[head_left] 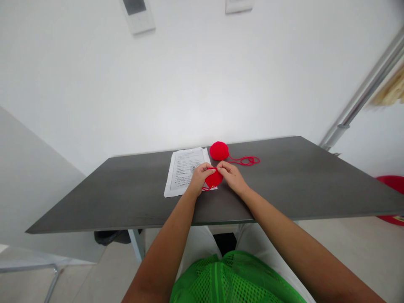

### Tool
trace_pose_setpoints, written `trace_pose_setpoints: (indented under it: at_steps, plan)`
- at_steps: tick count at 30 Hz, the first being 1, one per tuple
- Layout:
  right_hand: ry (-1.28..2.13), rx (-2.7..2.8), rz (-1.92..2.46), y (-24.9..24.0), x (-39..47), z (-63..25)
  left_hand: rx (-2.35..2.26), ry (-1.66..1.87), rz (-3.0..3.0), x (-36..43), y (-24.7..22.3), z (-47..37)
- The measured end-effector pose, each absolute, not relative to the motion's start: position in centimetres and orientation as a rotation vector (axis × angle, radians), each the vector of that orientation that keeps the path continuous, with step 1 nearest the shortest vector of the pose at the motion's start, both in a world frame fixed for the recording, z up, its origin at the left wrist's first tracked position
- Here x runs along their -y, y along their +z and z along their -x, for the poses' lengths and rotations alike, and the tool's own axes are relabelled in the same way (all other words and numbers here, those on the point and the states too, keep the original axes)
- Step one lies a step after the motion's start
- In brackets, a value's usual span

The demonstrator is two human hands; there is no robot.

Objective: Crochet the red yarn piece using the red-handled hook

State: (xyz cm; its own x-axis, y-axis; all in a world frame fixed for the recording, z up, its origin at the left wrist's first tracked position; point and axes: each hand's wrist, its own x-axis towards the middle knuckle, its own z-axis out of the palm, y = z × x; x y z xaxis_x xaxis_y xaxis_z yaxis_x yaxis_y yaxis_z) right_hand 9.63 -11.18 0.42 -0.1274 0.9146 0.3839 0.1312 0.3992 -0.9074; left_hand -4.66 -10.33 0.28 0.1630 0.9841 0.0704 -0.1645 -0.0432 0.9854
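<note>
A small, round red yarn piece (pixel 213 179) is held up between my two hands, above the near part of the table. My left hand (pixel 200 176) pinches its left and upper edge, and a short red tail hangs by that hand. On the other side, my right hand (pixel 231 173) has its fingers closed at the piece's upper right edge. Just beyond my hands a red ball of yarn (pixel 219 150) rests on the table, its loose strand (pixel 249 160) looping to the right. Whether a hook or needle is in my fingers is too small to tell.
Printed paper sheets (pixel 183 170) lie on the dark grey table (pixel 132 189), left of and partly under my hands. A white wall stands behind the table. A red container (pixel 393 184) is at the far right, and a black bag (pixel 110 237) is below the table.
</note>
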Motion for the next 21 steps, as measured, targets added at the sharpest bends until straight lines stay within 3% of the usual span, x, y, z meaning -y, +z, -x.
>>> trace_pose_setpoints:
  at_steps: [21]
  plan:
    - [0.914, 1.501, 0.965, 0.31, 11.02, -9.53, -0.900, 1.267, -1.048, 9.97, 0.15, 4.50]
